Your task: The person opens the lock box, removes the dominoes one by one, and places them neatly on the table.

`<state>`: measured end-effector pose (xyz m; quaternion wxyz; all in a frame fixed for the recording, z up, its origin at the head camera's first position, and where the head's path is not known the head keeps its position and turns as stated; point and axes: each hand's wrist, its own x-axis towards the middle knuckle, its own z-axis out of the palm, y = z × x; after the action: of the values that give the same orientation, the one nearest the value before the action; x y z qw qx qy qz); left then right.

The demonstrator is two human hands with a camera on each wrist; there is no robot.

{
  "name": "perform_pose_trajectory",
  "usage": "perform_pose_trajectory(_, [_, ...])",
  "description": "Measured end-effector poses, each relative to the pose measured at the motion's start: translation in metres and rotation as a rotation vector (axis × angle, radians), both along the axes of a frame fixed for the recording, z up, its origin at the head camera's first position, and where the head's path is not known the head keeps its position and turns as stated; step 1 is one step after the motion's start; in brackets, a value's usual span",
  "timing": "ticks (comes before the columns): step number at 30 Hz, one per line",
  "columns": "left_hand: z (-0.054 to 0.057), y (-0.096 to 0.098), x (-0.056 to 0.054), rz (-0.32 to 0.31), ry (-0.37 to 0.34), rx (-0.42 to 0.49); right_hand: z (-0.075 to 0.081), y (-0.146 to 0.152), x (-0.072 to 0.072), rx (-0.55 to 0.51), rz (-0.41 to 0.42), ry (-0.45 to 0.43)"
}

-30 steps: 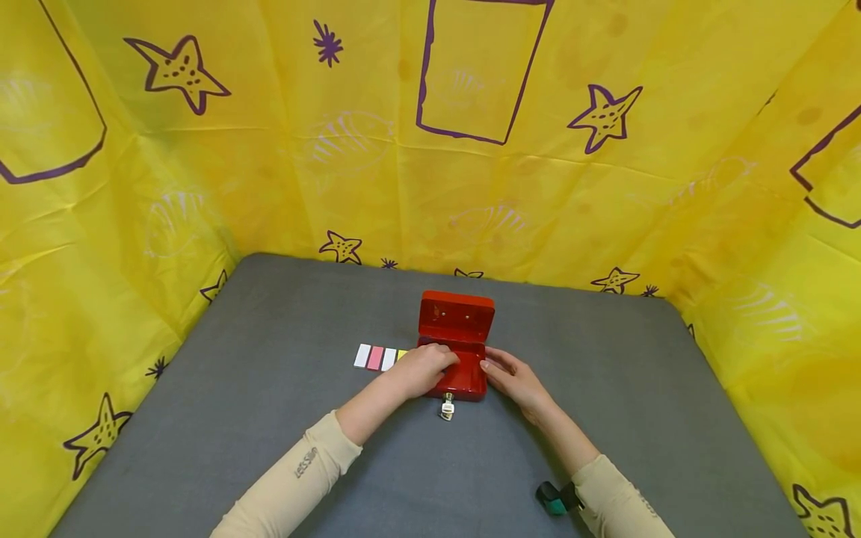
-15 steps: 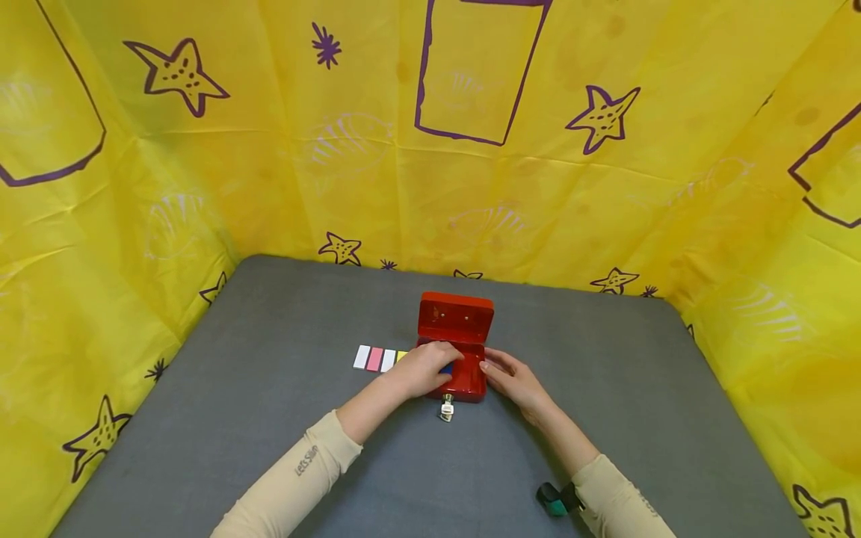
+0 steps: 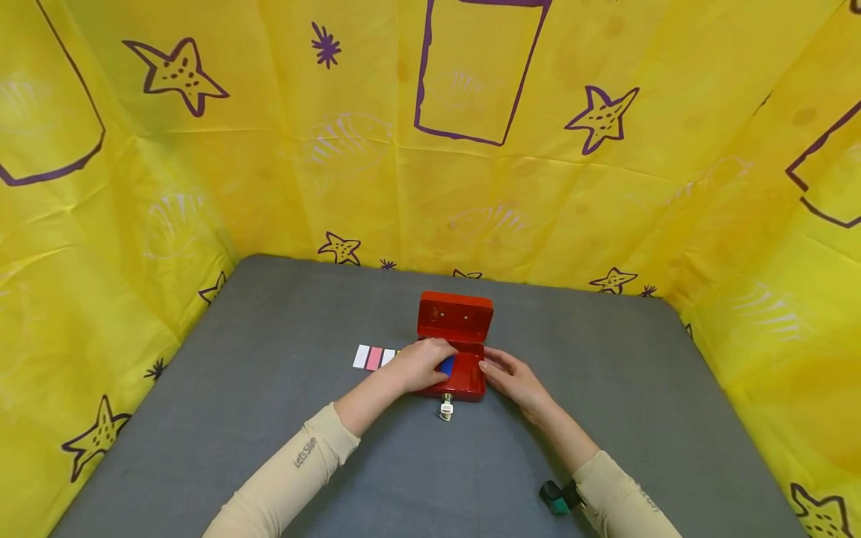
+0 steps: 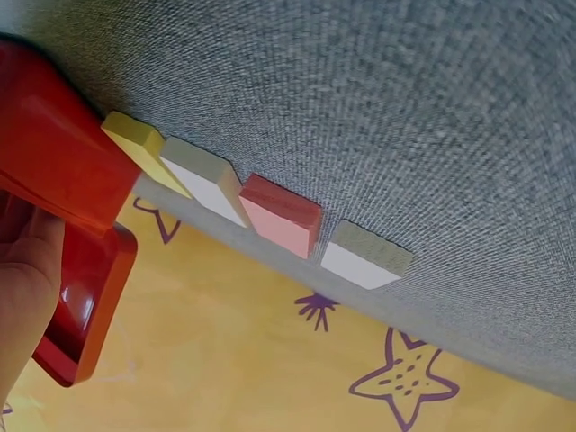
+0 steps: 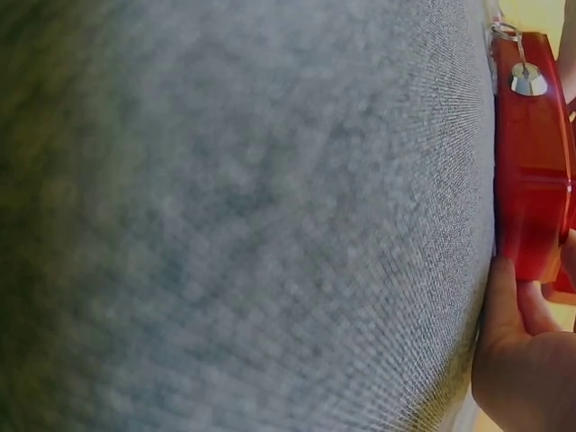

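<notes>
A small red cash box [image 3: 471,373] stands with its lid [image 3: 455,317] raised, a key and white tag [image 3: 447,408] hanging at its front lock. My left hand [image 3: 420,366] reaches into the box's left part. Between its thumb and fingers it holds a blue block [image 3: 447,365], partly hidden by the hand. At the box's right wall, my right hand [image 3: 514,381] steadies it, thumb at the rim and fingers along the outside; in the right wrist view these fingers [image 5: 502,301] touch the red side.
Left of the box lies a row of blocks: a white block [image 4: 360,261], a pink block [image 4: 281,216], another white block [image 4: 205,180] and a yellow block [image 4: 142,144]. Yellow printed cloth [image 3: 363,187] walls the grey table [image 3: 269,418].
My left hand has shifted slightly left inside the box, and more of the blue block shows beside it. The right hand has stayed at the box's right wall.
</notes>
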<state>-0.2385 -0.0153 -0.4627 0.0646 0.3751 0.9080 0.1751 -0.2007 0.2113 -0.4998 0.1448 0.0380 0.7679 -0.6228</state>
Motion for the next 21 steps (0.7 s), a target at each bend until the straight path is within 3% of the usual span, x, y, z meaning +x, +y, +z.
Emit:
perform_pose_trajectory(10, [-0.0011, -0.0004, -0.0013, -0.009, -0.011, -0.021, -0.0007, -0.0002, -0.0011, -0.004, -0.005, -0.01])
perform_pose_trajectory(21, [-0.0039, -0.0012, -0.0028, -0.032, 0.03, -0.021, -0.0006, -0.0008, -0.0002, 0.005, -0.009, -0.003])
